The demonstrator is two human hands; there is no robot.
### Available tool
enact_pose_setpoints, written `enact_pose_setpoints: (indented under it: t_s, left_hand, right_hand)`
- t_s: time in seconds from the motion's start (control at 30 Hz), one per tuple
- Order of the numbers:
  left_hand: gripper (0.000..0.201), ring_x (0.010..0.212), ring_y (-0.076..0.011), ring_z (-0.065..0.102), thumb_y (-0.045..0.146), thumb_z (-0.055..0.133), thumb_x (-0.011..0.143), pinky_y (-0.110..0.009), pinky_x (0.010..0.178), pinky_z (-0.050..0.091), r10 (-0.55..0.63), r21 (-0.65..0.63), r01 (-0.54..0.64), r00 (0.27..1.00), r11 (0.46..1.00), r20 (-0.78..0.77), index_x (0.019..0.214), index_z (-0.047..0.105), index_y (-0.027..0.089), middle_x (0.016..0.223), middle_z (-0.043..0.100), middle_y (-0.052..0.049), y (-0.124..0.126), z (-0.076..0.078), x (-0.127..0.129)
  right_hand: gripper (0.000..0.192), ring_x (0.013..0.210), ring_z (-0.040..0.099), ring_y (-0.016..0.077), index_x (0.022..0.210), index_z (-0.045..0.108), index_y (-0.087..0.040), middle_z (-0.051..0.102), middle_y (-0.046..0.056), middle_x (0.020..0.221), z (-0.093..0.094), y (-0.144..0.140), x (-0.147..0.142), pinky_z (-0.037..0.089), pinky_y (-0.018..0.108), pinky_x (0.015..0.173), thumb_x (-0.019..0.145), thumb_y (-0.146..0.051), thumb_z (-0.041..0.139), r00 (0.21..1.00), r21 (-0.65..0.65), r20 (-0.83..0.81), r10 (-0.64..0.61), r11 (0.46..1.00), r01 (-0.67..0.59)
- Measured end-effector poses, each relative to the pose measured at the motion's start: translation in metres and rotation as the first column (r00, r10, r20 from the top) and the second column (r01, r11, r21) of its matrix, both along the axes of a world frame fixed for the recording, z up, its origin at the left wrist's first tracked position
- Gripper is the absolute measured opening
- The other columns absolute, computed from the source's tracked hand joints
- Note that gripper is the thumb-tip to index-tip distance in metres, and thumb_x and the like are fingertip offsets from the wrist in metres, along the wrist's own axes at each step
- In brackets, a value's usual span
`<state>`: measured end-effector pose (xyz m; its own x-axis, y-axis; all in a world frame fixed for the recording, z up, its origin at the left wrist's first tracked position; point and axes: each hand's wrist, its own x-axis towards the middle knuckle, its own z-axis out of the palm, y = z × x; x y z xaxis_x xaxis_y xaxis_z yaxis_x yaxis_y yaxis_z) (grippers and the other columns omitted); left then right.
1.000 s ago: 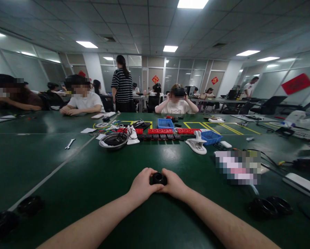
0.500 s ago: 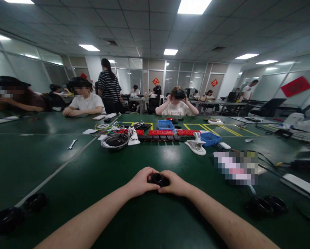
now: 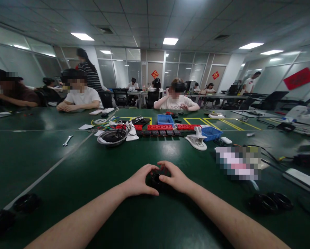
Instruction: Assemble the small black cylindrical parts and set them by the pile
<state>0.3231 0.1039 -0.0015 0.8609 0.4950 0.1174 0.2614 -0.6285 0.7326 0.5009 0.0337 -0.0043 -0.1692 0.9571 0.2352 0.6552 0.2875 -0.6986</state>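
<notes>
A small black ring-shaped piece (image 3: pixel 155 178) with a round hole sits on the green table between my hands, partly hidden by the right one. To its left, my left hand (image 3: pixel 140 180) curves around it, thumb and fingers spread apart. My right hand (image 3: pixel 176 178) arches over its right side, with the thumb in front of the piece and the fingers raised behind. Whether that thumb touches it, I cannot tell. Black rings lie farther out: a pair (image 3: pixel 263 204) at right and another pair (image 3: pixel 27 203) at left.
Ahead are a metal bowl (image 3: pixel 103 141) with cables, a white clamp stand (image 3: pixel 197 140), red power strips (image 3: pixel 160 127) and blue bins (image 3: pixel 210 133). A wrench (image 3: pixel 68 140) lies to the left. A blurred-out item (image 3: pixel 236 164) lies right of centre. People sit across the table.
Both hands have loosened from the black piece and their fingers have spread. The head view has tilted down slightly. The person opposite has lowered one hand from the headset.
</notes>
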Motion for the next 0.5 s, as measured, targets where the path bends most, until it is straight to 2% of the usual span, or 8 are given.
enact_pose_setpoints:
  t_s: [0.07, 0.17, 0.23, 0.33, 0.43, 0.5]
  left_hand:
    - [0.069, 0.094, -0.0225, 0.046, 0.04, 0.073, 0.046, -0.034, 0.08, 0.038, 0.026, 0.084, -0.024, 1.0, 0.996, -0.016, 0.107, 0.045, 0.023, 0.101, 0.048, -0.004, 0.001, -0.004, 0.002]
    - [0.053, 0.084, -0.0218, 0.048, 0.047, 0.067, 0.052, -0.033, 0.074, 0.038, 0.052, 0.216, -0.036, 0.996, 0.976, -0.066, 0.094, 0.053, 0.019, 0.09, 0.053, -0.004, 0.001, -0.01, 0.005]
    - [0.044, 0.077, -0.0204, 0.049, 0.048, 0.064, 0.056, -0.03, 0.069, 0.038, 0.062, 0.267, -0.034, 0.993, 0.963, -0.098, 0.087, 0.055, 0.018, 0.082, 0.054, -0.003, 0.001, -0.012, 0.007]
    - [0.041, 0.074, -0.0192, 0.05, 0.049, 0.062, 0.057, -0.028, 0.065, 0.037, 0.069, 0.287, -0.033, 0.991, 0.957, -0.116, 0.083, 0.056, 0.018, 0.08, 0.055, -0.002, 0.0, -0.013, 0.007]
    - [0.042, 0.073, -0.0191, 0.051, 0.052, 0.061, 0.057, -0.027, 0.065, 0.037, 0.125, 0.302, -0.084, 0.985, 0.95, -0.121, 0.082, 0.056, 0.019, 0.078, 0.056, -0.001, 0.0, -0.013, 0.006]
    - [0.042, 0.074, -0.0193, 0.051, 0.053, 0.06, 0.058, -0.028, 0.065, 0.037, 0.183, 0.315, -0.137, 0.976, 0.939, -0.118, 0.083, 0.056, 0.019, 0.078, 0.056, -0.001, 0.001, -0.013, 0.006]
  right_hand:
    - [0.055, 0.086, 0.047, 0.0188, 0.111, 0.042, -0.016, 0.051, 0.007, 0.096, 0.004, -0.004, -0.009, 0.037, 0.031, 0.073, 0.068, -0.048, 0.054, 0.995, 0.087, 0.086, -0.052, 0.995, 0.045]
    - [0.049, 0.086, 0.047, 0.0201, 0.101, 0.051, -0.018, 0.053, 0.006, 0.092, 0.009, -0.008, -0.021, 0.036, 0.033, 0.076, 0.062, -0.047, 0.061, 0.964, 0.121, 0.261, -0.045, 0.993, 0.013]
    - [0.041, 0.083, 0.048, 0.0191, 0.093, 0.054, -0.019, 0.054, 0.004, 0.087, 0.01, -0.009, -0.024, 0.037, 0.032, 0.074, 0.062, -0.044, 0.062, 0.953, 0.121, 0.3, -0.036, 0.993, -0.001]
    - [0.037, 0.082, 0.049, 0.0175, 0.093, 0.052, -0.019, 0.054, 0.004, 0.087, 0.01, -0.008, -0.02, 0.039, 0.029, 0.072, 0.063, -0.038, 0.063, 0.985, 0.19, 0.157, -0.066, 0.981, 0.036]
    - [0.038, 0.086, 0.048, 0.017, 0.105, 0.046, -0.021, 0.05, 0.005, 0.096, 0.01, -0.005, -0.013, 0.041, 0.029, 0.071, 0.07, -0.029, 0.057, 0.981, 0.3, -0.084, -0.177, 0.934, 0.194]
    - [0.036, 0.089, 0.047, 0.0173, 0.107, 0.045, -0.022, 0.046, 0.006, 0.1, 0.007, -0.001, -0.008, 0.042, 0.03, 0.071, 0.072, -0.022, 0.052, 0.956, 0.335, -0.179, -0.232, 0.9, 0.281]
